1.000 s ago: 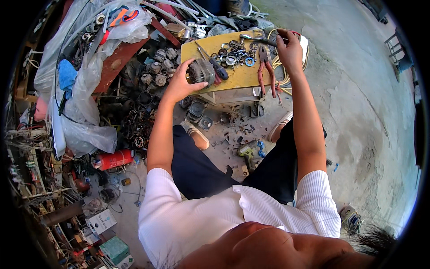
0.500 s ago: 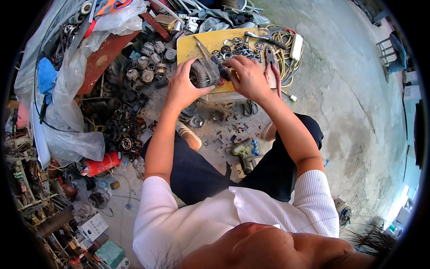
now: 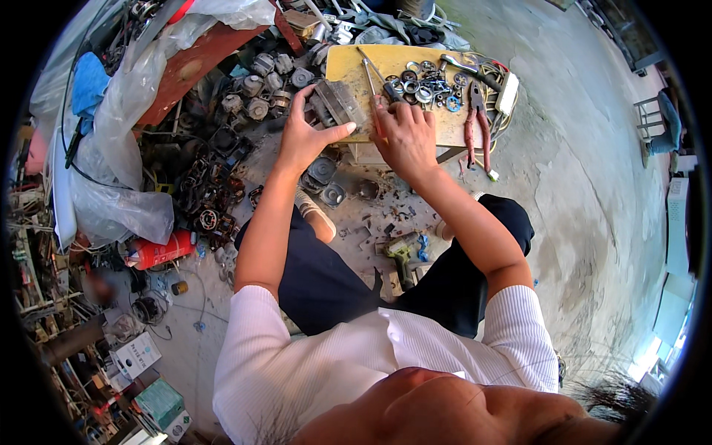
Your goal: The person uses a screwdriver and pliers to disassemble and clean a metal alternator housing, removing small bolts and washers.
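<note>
My left hand (image 3: 305,141) is closed around a grey, ribbed metal alternator (image 3: 340,104) at the table's near left corner, the thumb pressed on its near side. My right hand (image 3: 408,137) is closed on the red handle of a screwdriver (image 3: 376,98), just right of the alternator. Its shaft points away from me over the yellow tabletop (image 3: 343,58). A second screwdriver with a dark handle (image 3: 393,90) lies close beside it, partly hidden by my fingers.
Rings, bearings and small metal parts (image 3: 424,87) lie on the table. A ratchet wrench (image 3: 467,68), red-handled pliers (image 3: 476,122) and a white power strip (image 3: 507,93) are at its right. Old motors (image 3: 256,93) heap up on the left. A green power drill (image 3: 400,256) lies between my feet.
My right hand has come down onto the red-handled screwdriver. The alternator has turned in my left hand and sits farther from the right hand. The whole view has shifted slightly.
</note>
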Available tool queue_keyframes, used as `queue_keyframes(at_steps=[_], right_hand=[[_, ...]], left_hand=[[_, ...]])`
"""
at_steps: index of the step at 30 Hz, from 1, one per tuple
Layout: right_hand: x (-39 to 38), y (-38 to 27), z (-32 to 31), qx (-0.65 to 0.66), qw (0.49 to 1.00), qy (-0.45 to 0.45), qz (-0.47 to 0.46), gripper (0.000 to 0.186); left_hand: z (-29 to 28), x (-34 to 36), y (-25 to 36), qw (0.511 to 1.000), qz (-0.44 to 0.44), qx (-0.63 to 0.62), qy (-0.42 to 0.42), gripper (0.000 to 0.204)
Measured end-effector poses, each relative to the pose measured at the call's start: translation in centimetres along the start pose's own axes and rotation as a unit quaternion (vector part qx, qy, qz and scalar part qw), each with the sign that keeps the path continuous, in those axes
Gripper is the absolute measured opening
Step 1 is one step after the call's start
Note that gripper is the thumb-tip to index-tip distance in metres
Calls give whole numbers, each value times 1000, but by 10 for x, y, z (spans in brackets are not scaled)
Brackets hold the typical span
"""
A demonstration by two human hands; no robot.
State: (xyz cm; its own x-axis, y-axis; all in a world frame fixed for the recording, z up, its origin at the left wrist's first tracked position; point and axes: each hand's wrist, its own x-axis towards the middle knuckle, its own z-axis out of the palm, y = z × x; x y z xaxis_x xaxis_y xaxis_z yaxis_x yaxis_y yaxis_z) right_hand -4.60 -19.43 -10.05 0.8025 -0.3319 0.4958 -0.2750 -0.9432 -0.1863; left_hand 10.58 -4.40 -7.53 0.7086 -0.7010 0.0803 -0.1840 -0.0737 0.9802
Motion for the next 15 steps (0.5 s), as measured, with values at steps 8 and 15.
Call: queue_keyframes(at_steps=[8,15], right_hand=[[2,2,5,62,998,-18,28,45],[23,45,-6,344,920,34,187,26]], left_hand=[[5,6,7,994,-12,-107,11,88],[15,9,5,998,-54,-23,-38,84]])
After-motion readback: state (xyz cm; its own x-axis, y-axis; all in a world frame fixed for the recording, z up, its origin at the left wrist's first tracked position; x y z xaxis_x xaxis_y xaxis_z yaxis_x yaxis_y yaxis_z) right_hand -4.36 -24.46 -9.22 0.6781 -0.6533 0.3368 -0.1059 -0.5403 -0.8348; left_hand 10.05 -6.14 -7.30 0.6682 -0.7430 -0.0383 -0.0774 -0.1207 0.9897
